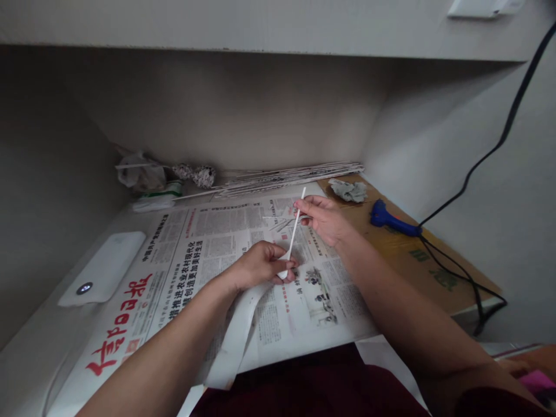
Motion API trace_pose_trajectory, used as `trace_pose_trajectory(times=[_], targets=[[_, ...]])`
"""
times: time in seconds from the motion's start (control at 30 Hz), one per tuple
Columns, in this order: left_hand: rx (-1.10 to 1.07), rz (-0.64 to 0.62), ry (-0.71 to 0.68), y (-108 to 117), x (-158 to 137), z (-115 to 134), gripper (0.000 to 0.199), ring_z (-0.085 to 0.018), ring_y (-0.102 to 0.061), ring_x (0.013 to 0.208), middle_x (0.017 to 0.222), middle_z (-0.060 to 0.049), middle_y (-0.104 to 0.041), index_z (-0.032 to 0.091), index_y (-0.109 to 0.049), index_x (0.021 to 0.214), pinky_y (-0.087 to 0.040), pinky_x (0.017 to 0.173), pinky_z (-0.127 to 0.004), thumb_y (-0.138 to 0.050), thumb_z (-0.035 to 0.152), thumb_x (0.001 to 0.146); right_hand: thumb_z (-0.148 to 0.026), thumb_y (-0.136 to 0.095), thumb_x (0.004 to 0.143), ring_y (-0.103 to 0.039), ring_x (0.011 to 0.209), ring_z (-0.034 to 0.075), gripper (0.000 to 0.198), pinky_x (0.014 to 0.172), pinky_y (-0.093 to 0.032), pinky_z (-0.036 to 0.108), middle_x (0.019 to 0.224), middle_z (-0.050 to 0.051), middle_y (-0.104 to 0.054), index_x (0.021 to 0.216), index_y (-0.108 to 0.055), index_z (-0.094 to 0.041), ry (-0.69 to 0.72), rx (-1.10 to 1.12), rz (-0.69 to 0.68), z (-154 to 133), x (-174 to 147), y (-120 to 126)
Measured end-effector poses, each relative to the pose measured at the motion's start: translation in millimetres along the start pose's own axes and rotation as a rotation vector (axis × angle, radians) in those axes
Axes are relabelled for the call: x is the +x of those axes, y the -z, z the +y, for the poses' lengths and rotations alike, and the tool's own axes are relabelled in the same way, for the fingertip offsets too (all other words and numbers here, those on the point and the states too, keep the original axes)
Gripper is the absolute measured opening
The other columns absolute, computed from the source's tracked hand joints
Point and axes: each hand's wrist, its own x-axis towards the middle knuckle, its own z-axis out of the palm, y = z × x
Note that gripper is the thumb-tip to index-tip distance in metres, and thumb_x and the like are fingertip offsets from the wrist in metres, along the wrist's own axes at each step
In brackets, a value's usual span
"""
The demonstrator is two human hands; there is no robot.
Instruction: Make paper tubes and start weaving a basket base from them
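Observation:
My left hand [271, 263] is closed on a white paper strip [238, 336], whose loose end hangs down past my wrist toward the front edge. Out of that strip rises a thin white paper stick [295, 229], slanting up to the right, with paper wound about its lower end. The fingers of my right hand [321, 217] pinch the stick near its top. Both hands are above a newspaper sheet [221, 243] spread on the surface. A few small paper scraps [282, 219] lie on the sheet behind the stick.
A blue glue gun [393, 219] with a black cord rests on cardboard [417, 260] at right, near a crumpled grey piece [348, 190]. Behind lie rolled paper sticks [278, 180] and a plastic bag [141, 174]. A white power bank [106, 266] sits at left.

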Motion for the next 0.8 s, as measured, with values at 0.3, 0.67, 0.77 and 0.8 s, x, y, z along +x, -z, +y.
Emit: trace_pose_trajectory(times=[0.3,0.67,0.77,0.8], targets=[[0.048,0.022,-0.044,2.1,-2.6,3.8,0.027,-0.018,-0.064,0.082,0.085,-0.007,-0.07,0.014,-0.071,0.083,-0.054,0.071,-0.031,-0.062,0.04,0.08,-0.046,-0.073,0.074,-0.056,0.076,0.012,0.03,0.06,-0.039,0.023,0.087,0.004,-0.067,0.09,-0.075,-0.021,-0.077,-0.128,-0.225,-3.5,-6.3,-1.7],[0.012,-0.005,0.002,-0.2,-2.1,3.4,0.027,-0.015,-0.064,0.07,0.079,-0.007,-0.07,0.013,-0.071,0.082,-0.053,0.068,-0.03,-0.067,0.039,0.077,-0.051,-0.068,0.076,-0.057,0.071,0.014,0.031,0.058,-0.039,0.026,0.077,0.002,-0.062,0.091,-0.074,-0.024,0.044,0.06,-0.039,-4.2,1.3,1.7],[0.003,-0.003,0.005,-1.0,-2.4,4.0,0.026,-0.016,-0.064,0.071,0.079,-0.007,-0.071,0.013,-0.071,0.082,-0.053,0.07,-0.031,-0.068,0.038,0.076,-0.051,-0.072,0.072,-0.056,0.07,0.014,0.029,0.058,-0.039,0.027,0.077,0.002,-0.062,0.083,-0.072,-0.024,0.045,0.061,0.011,-4.2,3.2,2.8],[0.004,-0.001,0.005,-1.2,-2.3,4.0,0.026,-0.016,-0.065,0.071,0.079,-0.007,-0.071,0.013,-0.071,0.081,-0.053,0.07,-0.032,-0.068,0.038,0.076,-0.051,-0.073,0.07,-0.056,0.07,0.014,0.029,0.057,-0.039,0.027,0.079,0.002,-0.063,0.082,-0.072,-0.024,0.046,0.055,0.028,-4.0,3.7,2.7]])
